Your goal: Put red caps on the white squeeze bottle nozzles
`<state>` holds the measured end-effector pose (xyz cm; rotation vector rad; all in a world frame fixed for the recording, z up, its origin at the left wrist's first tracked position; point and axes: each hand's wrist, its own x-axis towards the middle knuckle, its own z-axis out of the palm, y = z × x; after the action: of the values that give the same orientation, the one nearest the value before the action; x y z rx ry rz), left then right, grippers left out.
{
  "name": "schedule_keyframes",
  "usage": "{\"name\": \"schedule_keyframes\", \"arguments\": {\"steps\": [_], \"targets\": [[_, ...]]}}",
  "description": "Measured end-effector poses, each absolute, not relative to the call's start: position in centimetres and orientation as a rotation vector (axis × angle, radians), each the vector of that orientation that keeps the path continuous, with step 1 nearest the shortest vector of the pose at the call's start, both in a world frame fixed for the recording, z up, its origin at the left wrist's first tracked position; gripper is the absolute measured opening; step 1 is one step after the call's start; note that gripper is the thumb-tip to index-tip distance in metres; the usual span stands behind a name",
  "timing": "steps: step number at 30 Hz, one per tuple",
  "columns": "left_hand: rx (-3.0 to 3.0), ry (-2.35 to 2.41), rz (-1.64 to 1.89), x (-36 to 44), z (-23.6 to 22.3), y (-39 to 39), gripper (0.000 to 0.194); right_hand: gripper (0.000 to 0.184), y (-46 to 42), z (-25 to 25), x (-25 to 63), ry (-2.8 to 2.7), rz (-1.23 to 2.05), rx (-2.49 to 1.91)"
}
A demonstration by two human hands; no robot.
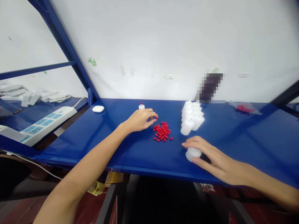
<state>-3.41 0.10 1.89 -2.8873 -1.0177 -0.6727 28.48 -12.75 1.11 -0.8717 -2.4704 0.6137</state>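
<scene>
- One small red cap [156, 118] sits between the thumb and fingertips of the left hand [140, 120], which is nearly closed in a pinch, just above the far edge of a loose pile of red caps [163, 132].
- The right hand [198, 151] curves around a single white bottle [194, 152] near the front edge of the blue surface [130, 155]; thumb and fingers stand about the bottle's width apart, and I cannot tell how firmly they press.
- A close cluster of white bottles [192, 118] stands behind the right hand, to the right of the pile.
- Beyond the left hand, partly hidden by it, stands a bottle with a red top [141, 106].
- The step in hand looks like picking out one cap while a bottle is taken up on the other side.
- From here, the next move seems to call for a fine, steady pinch on the cap and a secure hold on the bottle.
</scene>
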Motion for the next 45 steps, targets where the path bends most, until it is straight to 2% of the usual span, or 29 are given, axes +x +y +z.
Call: {"name": "schedule_keyframes", "arguments": {"steps": [6,17,21,26,28,35,41,45], "targets": [[-2.874,-1.019,-0.678,-3.4,1.7,0.2,0.022,0.031,-12.8,0.8,28.9,-2.345,0.531,-0.785],[-2.872,-1.021,-0.673,-3.4,1.9,0.1,0.022,0.04,-13.8,0.6,29.3,-2.253,0.483,-0.75],[-2.87,-1.017,-0.679,-3.4,1.8,0.1,0.022,0.044,-13.7,0.6,29.5,-2.293,0.489,-0.928],[-2.88,-1.006,-0.713,-3.2,1.7,0.1,0.02,0.029,-13.3,1.2,28.8,-2.411,0.495,-1.126],[-2.896,-1.001,-0.755,-3.0,1.6,-0.1,0.019,0.029,-13.3,1.8,28.2,-2.526,0.432,-1.136],[-2.994,-0.965,-0.967,-1.6,1.0,-0.7,0.015,0.026,-11.8,2.1,25.5,-2.751,0.441,-0.922],[-3.057,-0.933,-1.145,-0.7,1.1,-1.5,0.015,0.014,-10.1,0.5,24.2,-2.774,0.129,-0.613],[-3.056,-0.839,-1.263,0.0,1.4,-2.2,0.013,0.009,-10.2,0.3,23.8,-2.68,0.319,-0.647]]}}
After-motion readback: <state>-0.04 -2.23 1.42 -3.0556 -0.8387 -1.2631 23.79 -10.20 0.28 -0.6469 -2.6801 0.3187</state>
